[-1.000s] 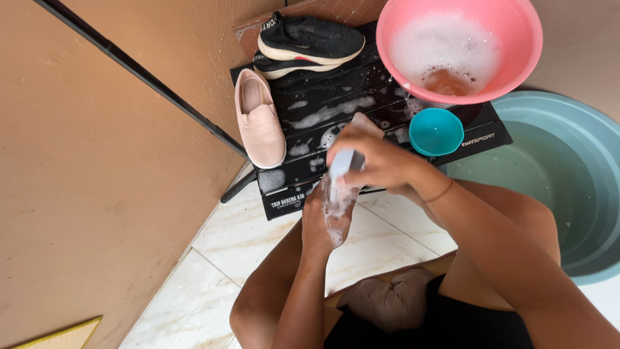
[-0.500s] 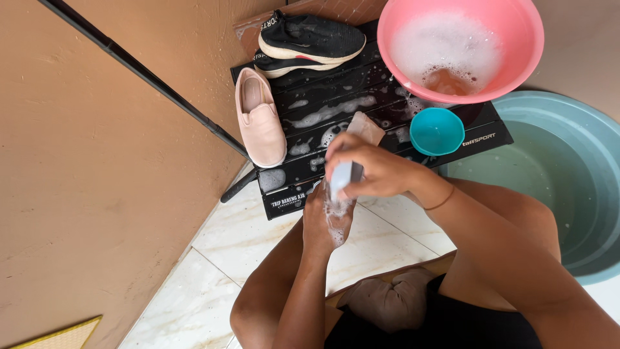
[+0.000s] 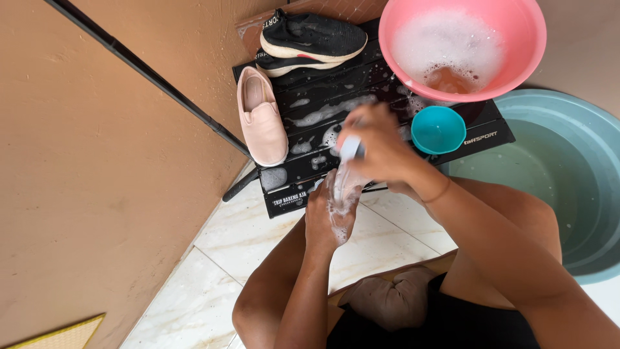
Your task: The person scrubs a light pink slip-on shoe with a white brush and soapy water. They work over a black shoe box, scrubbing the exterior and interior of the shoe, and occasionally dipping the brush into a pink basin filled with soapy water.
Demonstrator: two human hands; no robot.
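My left hand grips a pale, foam-covered shoe from below, over the front edge of a black folding table. My right hand is closed on a small brush with a light handle and presses it onto the top of that shoe. Most of the shoe is hidden by my two hands and the suds. The right hand is slightly blurred.
A matching pink slip-on shoe lies on the wet table, with a pair of black sneakers behind it. A pink basin of foamy water, a small teal bowl and a large grey-green tub stand right. A black pole leans along the tan wall.
My right hand has slid the brush up along the shoe, away from me, and now covers the shoe's far end. The left hand has kept its grip in place.
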